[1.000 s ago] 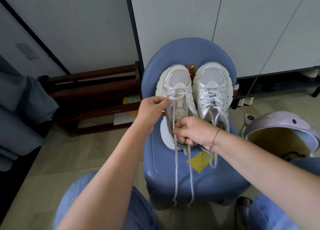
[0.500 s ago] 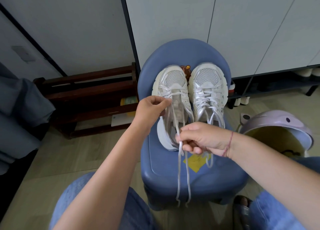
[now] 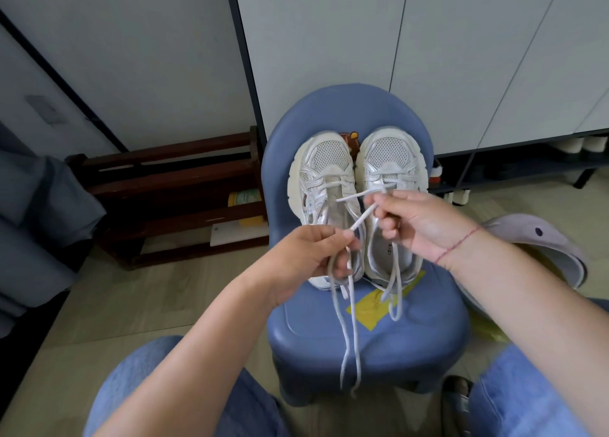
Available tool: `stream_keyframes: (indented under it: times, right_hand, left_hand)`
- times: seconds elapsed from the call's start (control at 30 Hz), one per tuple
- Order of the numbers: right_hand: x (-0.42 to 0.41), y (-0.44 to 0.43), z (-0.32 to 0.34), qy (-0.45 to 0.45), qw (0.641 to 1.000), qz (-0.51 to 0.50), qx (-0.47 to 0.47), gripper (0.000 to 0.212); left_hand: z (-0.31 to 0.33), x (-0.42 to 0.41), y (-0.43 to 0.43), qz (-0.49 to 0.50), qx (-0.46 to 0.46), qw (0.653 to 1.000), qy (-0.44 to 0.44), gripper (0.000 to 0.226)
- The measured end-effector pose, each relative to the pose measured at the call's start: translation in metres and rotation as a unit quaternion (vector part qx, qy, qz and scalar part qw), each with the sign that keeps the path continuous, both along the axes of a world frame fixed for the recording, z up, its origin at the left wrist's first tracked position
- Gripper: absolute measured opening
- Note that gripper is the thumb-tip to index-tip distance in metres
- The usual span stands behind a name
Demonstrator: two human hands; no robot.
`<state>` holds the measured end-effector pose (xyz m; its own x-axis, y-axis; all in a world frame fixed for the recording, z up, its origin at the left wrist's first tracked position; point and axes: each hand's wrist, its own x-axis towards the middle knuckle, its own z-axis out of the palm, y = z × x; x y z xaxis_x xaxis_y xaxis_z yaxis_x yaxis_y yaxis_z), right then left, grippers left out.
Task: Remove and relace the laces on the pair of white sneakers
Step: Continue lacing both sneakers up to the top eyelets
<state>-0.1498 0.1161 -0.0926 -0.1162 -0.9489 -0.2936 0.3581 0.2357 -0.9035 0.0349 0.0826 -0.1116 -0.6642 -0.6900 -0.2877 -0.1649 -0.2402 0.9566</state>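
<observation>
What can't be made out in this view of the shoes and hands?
Head view:
Left sneaker: rear part hidden behind the left hand.
Right sneaker: middle eyelets hidden by the right hand.
Lace: where it is threaded, hidden by both hands pinching it.
Sticker on the blue chair: mostly covered by the toes.
Insole print: too small to read.

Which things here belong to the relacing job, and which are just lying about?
Job: left-side sneaker, right-side sneaker, lace pinched by left hand and right hand, blue chair under them.
Lying about: wooden rack, lilac chair, grey cloth.
</observation>
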Motion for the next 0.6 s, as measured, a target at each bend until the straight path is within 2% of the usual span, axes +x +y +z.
stream_keyframes:
  times: [0.07, 0.1, 0.2, 0.27, 0.37, 0.43, 0.53, 0.6]
  right_hand:
    - [-0.011, -0.004, 0.000, -0.053, 0.997, -0.044, 0.033, 0.018]
    - [-0.013, -0.004, 0.000, -0.060, 0.996, -0.035, 0.049, 0.018]
    - [-0.001, 0.003, -0.004, -0.009, 0.995, 0.071, 0.066, 0.032]
    - [0.014, 0.007, -0.009, 0.036, 0.994, 0.096, 0.045, 0.022]
    - [0.018, 0.005, -0.010, 0.071, 0.997, 0.025, -0.009, 0.018]
    - [0.005, -0.002, -0.004, 0.031, 0.998, -0.056, -0.027, 0.021]
    - [-0.021, -0.013, 0.006, -0.078, 0.983, -0.168, -0.011, 0.025]
    - [-0.025, -0.014, 0.004, -0.101, 0.981, -0.166, 0.028, 0.026]
  left_hand:
    - [-0.003, 0.001, -0.004, 0.020, -0.021, 1.000, -0.007, 0.024]
    - [-0.004, 0.001, -0.005, 0.032, -0.036, 0.999, -0.010, 0.024]
    - [-0.003, -0.001, -0.005, 0.050, -0.083, 0.995, -0.031, 0.024]
    - [-0.002, -0.003, -0.002, 0.045, -0.101, 0.993, -0.043, 0.024]
    - [-0.001, -0.005, -0.001, 0.037, -0.107, 0.992, -0.052, 0.025]
    - [0.001, -0.003, -0.004, 0.043, -0.106, 0.992, -0.049, 0.026]
    - [0.001, -0.001, -0.008, 0.053, -0.108, 0.992, -0.048, 0.029]
    - [0.000, -0.002, -0.007, 0.059, -0.109, 0.991, -0.051, 0.029]
